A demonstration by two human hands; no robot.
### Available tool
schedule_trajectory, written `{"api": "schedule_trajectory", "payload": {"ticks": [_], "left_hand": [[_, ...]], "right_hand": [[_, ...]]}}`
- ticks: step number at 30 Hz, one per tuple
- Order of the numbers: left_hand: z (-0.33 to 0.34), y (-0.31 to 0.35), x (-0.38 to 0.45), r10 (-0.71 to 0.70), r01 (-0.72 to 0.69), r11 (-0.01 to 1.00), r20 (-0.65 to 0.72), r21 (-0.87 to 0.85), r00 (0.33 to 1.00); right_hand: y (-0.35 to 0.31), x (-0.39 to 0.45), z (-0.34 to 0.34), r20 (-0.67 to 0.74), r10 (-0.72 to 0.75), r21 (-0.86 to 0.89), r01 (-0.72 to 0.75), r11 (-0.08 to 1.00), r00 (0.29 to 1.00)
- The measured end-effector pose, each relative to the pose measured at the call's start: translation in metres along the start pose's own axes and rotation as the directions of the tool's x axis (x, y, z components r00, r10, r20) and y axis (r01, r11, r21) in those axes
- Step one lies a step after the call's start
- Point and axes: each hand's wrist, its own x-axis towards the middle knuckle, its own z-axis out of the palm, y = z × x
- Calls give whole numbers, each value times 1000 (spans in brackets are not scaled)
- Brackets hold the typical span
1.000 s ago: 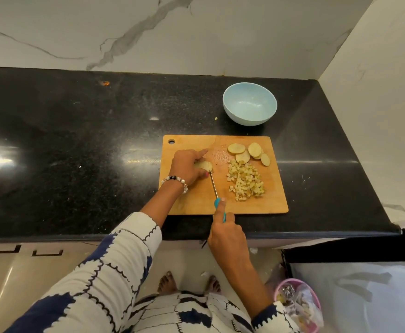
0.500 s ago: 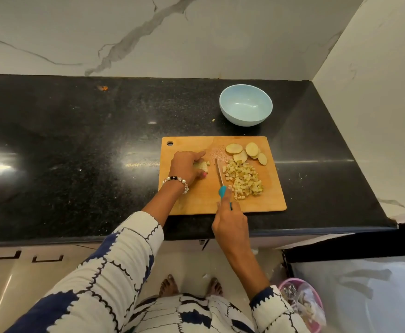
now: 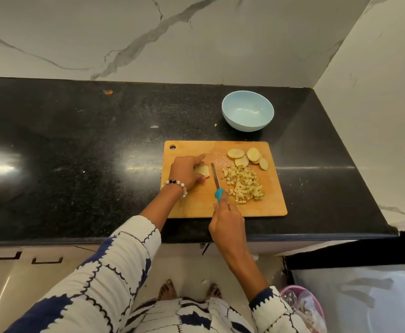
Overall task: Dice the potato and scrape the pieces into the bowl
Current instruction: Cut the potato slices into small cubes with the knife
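At the far left of the frame, the black speckled table (image 3: 76, 152) carries glare and, toward its back edge, one small orange speck (image 3: 108, 92). Right of centre lies one wooden cutting board (image 3: 272, 207) with a hanging hole in its upper left corner. On the board's left half the left hand (image 3: 186, 171), with a beaded bracelet (image 3: 176, 185) on the wrist, rests over one pale potato piece (image 3: 202, 171); its fingers are curled down onto the piece, holding it against the board, with the index finger stretched out toward the upper right. Just right of that piece stands one knife (image 3: 215, 181), its narrow blade pointing up the frame and apart from the potato piece. The right hand (image 3: 226, 221), at the board's lower edge, grips the knife's teal handle, fingers wrapped round it with the forefinger reaching up along the handle. Right of the blade sits one heap of diced potato (image 3: 244, 185), too many small cubes to count. Above the heap lie four round potato slices (image 3: 247, 157), overlapping in part. Above the board, apart from it, stands one light blue bowl (image 3: 230, 116), nothing visible inside. A tiny potato scrap (image 3: 215, 125) lies on the table left of the bowl. At the lower right corner one pink container (image 3: 305, 306) holds crumpled wrappers.
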Motion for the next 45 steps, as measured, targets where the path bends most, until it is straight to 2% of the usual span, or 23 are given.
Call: {"api": "schedule_trajectory", "payload": {"ticks": [4,10,20,26,31,35,41,45], "left_hand": [[1,-2,-1,18,-18,1000,-15,-16,1000],[4,-2,0,11,-11,1000,-35,3,999],[7,-1,-1,23,-21,999,-57,36,998],[7,-1,-3,32,-32,1000,-82,2,996],[6,0,-4,32,-31,999,-84,8,996],[4,2,-3,17,-17,1000,-65,8,998],[5,2,-4,-7,7,1000,-67,0,998],[6,2,-4,-23,23,1000,-67,1,998]], "right_hand": [[-3,5,1,40,-16,-15,17,1000,999],[-4,5,0,18,-45,11,45,999,999],[-18,15,1,188,3,-238,43,970,982],[-11,-6,-7,235,16,-240,42,970,972],[-2,-34,-1,140,-41,-249,75,966,989],[-6,-17,-4,217,3,-225,47,973,976],[-2,-14,-5,21,24,-78,-22,997,999],[-9,3,5,18,-44,-52,45,998,999]]}}
